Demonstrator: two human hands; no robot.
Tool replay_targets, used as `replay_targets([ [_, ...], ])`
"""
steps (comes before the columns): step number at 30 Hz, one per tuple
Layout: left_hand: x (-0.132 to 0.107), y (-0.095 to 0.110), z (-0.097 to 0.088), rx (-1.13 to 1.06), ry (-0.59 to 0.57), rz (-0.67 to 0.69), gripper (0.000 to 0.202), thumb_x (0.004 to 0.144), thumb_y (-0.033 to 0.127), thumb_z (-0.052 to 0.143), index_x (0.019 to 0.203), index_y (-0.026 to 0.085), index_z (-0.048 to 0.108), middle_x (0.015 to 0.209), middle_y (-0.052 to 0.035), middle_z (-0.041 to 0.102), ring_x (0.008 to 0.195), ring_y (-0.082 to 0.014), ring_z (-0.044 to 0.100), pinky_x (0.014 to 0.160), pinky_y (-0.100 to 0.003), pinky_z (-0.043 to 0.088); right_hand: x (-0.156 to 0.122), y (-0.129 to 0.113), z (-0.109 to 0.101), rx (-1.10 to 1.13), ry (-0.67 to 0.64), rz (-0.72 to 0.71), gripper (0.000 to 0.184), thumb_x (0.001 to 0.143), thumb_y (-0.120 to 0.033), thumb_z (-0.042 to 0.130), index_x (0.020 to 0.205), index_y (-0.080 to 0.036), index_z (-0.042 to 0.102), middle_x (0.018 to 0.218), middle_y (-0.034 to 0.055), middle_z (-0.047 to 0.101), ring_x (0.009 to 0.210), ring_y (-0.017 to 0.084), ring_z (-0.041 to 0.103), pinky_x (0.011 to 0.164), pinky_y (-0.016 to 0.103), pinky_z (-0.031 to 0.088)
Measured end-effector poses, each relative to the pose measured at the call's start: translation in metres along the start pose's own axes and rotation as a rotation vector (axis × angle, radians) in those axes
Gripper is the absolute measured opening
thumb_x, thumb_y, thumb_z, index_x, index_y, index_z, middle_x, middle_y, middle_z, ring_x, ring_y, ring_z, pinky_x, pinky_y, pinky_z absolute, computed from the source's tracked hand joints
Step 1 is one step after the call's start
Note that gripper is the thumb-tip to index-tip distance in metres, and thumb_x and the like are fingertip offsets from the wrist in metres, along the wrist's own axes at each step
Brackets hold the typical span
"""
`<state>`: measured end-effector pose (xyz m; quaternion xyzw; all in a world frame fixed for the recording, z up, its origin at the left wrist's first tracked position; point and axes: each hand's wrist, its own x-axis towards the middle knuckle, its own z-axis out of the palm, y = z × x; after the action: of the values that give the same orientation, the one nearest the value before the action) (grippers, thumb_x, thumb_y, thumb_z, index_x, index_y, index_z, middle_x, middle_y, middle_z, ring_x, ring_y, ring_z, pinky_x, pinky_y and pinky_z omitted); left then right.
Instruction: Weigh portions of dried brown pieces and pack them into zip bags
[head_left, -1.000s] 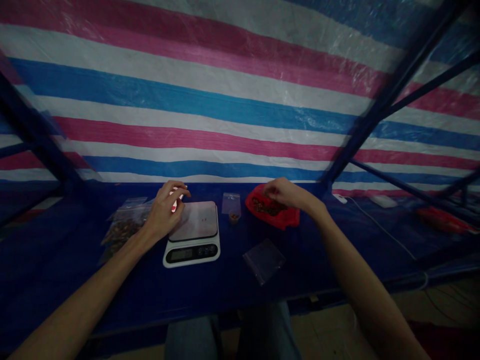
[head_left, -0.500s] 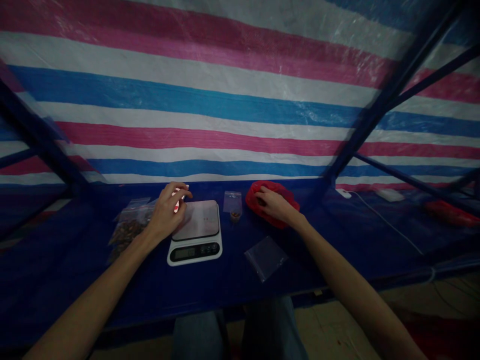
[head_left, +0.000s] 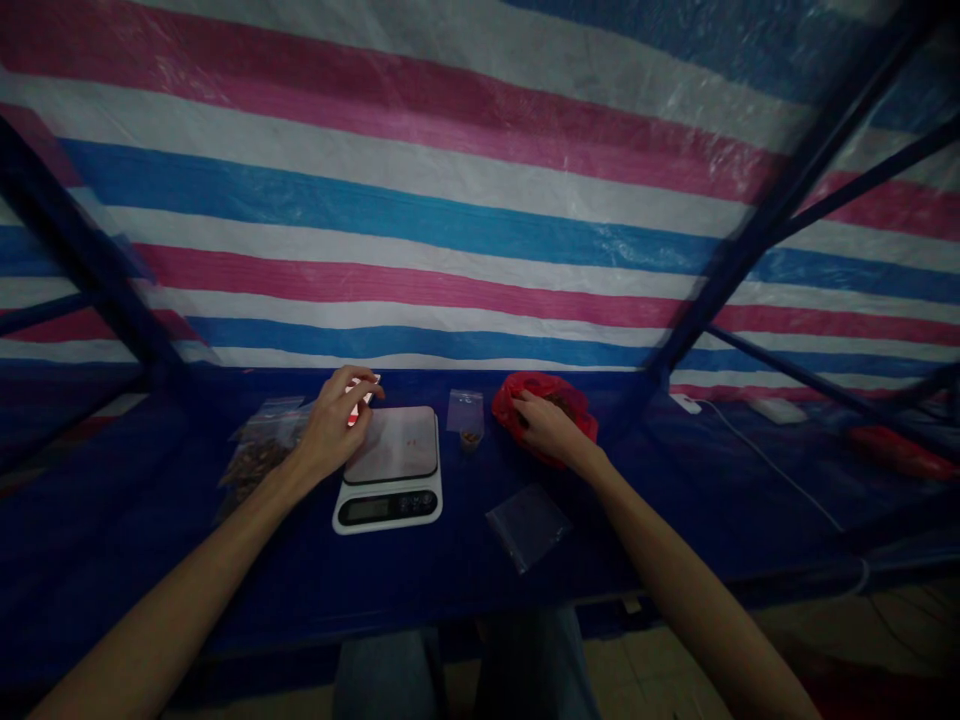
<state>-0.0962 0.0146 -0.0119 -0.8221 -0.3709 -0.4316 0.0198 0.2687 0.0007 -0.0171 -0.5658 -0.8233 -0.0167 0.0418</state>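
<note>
A white kitchen scale [head_left: 388, 470] sits on the dark blue table [head_left: 420, 570], with a few small brown bits on its platform. My left hand [head_left: 334, 425] rests at the scale's far left corner, fingers curled round a small red-and-white thing I cannot name. My right hand [head_left: 546, 425] reaches into a red plastic bag [head_left: 547, 390] of small brown pieces, fingers bent down among them. A small clear zip bag [head_left: 466, 415] with a few brown pieces at its bottom stands between the scale and the red bag.
A flat clear bag [head_left: 528, 524] lies near the table's front edge. Filled clear bags [head_left: 259, 450] of brown pieces lie to the left. A white cable and adapter [head_left: 765, 408] run along the right. Blue metal frame bars [head_left: 750, 240] and a striped tarp stand behind.
My right hand has dropped from above the red bag down into it. My left hand has stayed at the scale's corner.
</note>
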Motion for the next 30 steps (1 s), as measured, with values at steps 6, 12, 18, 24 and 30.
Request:
replay_targets([
  [6, 0.001, 0.0, 0.001, -0.002, 0.008, -0.007, 0.024, 0.087, 0.006, 0.044, 0.097, 0.021, 0.062, 0.117, -0.0066, 0.055, 0.11, -0.022, 0.056, 0.098, -0.043, 0.047, 0.001, 0.017, -0.006, 0.178, 0.055, -0.099, 0.022, 0.089, -0.005, 0.053, 0.096, -0.013, 0.071, 0.101, 0.0116, 0.073, 0.094, 0.022, 0.067, 0.086, 0.03, 0.046],
  [12, 0.001, -0.001, 0.0, 0.01, 0.011, -0.032, 0.024, 0.087, 0.007, 0.045, 0.097, 0.022, 0.063, 0.116, -0.0064, 0.056, 0.111, -0.0225, 0.057, 0.099, -0.044, 0.047, -0.006, 0.031, -0.028, 0.319, 0.16, -0.09, 0.02, 0.086, -0.006, 0.058, 0.094, -0.014, 0.075, 0.096, 0.0109, 0.075, 0.09, 0.022, 0.068, 0.085, 0.033, 0.048],
  [18, 0.002, -0.002, 0.0, 0.007, 0.013, -0.016, 0.025, 0.087, 0.007, 0.044, 0.096, 0.021, 0.062, 0.115, -0.0065, 0.056, 0.111, -0.0225, 0.057, 0.099, -0.043, 0.047, -0.007, -0.019, -0.038, 0.599, 0.398, -0.207, 0.013, 0.093, -0.017, 0.062, 0.099, -0.017, 0.074, 0.098, 0.0075, 0.073, 0.091, 0.019, 0.066, 0.084, 0.031, 0.05],
  [24, 0.002, -0.001, 0.0, 0.0, 0.012, -0.013, 0.024, 0.087, 0.007, 0.045, 0.097, 0.021, 0.062, 0.117, -0.0066, 0.055, 0.111, -0.0226, 0.057, 0.1, -0.043, 0.047, 0.004, -0.05, -0.001, 0.519, 0.269, -0.352, 0.024, 0.098, -0.012, 0.053, 0.107, -0.017, 0.075, 0.104, 0.01, 0.069, 0.094, 0.019, 0.066, 0.085, 0.029, 0.051],
  [30, 0.001, 0.001, 0.002, 0.008, -0.013, -0.023, 0.025, 0.086, 0.007, 0.045, 0.097, 0.021, 0.062, 0.119, -0.0072, 0.055, 0.112, -0.0228, 0.057, 0.1, -0.044, 0.047, 0.007, -0.048, 0.0, 0.539, 0.245, -0.379, 0.026, 0.099, -0.012, 0.051, 0.108, -0.018, 0.075, 0.102, 0.0089, 0.068, 0.091, 0.018, 0.066, 0.084, 0.028, 0.051],
])
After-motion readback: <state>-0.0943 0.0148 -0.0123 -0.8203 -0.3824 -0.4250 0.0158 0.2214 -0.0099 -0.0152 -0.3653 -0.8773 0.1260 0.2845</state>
